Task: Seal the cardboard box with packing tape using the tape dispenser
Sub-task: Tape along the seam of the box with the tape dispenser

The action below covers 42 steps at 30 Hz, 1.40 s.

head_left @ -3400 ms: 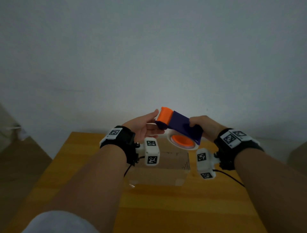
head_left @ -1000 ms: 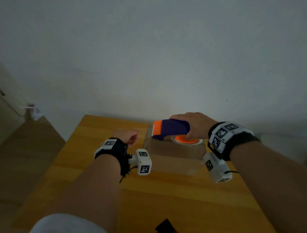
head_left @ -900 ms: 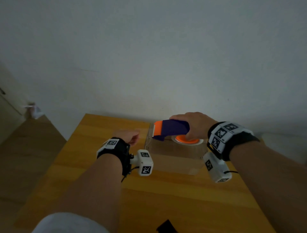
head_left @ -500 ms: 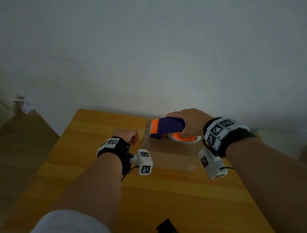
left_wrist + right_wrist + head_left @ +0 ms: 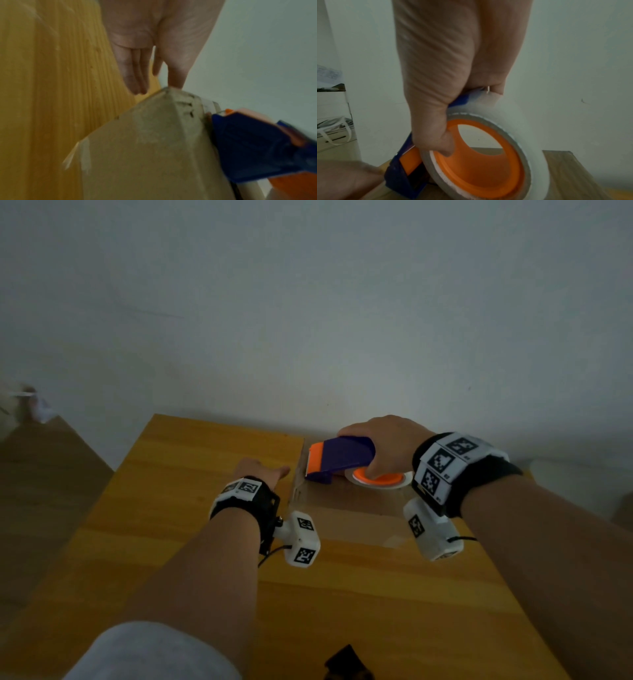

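On the wooden desk (image 5: 191,508), the right hand (image 5: 387,440) gripping the tape dispenser (image 5: 342,457) has settled its blade end at the cardboard box (image 5: 342,508) top's 9 o'clock edge, left hand (image 5: 257,472) open alongside; taping appears ready to start.

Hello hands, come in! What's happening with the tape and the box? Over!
Right hand grips tape dispenser, sitting on cardboard box top near its left edge. Left hand open, fingers straight, beside box. Nothing blocking.

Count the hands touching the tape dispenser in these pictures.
1. The right hand grips the tape dispenser on the cardboard box; the left hand rests beside the box's left side.
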{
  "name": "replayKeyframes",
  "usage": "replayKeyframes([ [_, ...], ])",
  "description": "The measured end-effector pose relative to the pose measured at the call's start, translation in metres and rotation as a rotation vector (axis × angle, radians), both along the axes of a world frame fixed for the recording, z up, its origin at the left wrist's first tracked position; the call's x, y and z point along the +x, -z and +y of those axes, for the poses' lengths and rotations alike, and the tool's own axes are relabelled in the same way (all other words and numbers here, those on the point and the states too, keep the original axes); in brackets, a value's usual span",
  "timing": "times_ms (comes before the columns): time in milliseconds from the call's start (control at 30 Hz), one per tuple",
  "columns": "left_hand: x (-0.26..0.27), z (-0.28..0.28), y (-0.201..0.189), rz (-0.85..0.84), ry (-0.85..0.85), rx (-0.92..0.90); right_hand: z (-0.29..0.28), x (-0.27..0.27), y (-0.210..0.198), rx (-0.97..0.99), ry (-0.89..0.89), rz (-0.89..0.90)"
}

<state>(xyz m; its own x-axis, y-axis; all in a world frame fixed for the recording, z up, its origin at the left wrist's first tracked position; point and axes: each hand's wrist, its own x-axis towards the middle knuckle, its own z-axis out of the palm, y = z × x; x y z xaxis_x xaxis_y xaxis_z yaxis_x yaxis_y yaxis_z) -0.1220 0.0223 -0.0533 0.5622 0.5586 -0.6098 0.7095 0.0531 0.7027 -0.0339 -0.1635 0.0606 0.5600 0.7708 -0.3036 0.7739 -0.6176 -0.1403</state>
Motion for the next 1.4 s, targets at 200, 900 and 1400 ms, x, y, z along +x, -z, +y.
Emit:
replayKeyframes([
  [200, 0.008, -0.011, -0.022, -0.170, 0.106, -0.120, -0.003, 0.000, -0.001, 0.009, 0.003, -0.010],
  [900, 0.015, -0.025, -0.029, -0.054, 0.107, 0.138, -0.030, 0.008, -0.015, -0.076, 0.009, 0.079],
  [1400, 0.019, -0.029, -0.027, 0.023, 0.161, 0.177, -0.067, 0.015, -0.026, -0.181, 0.009, -0.005],
])
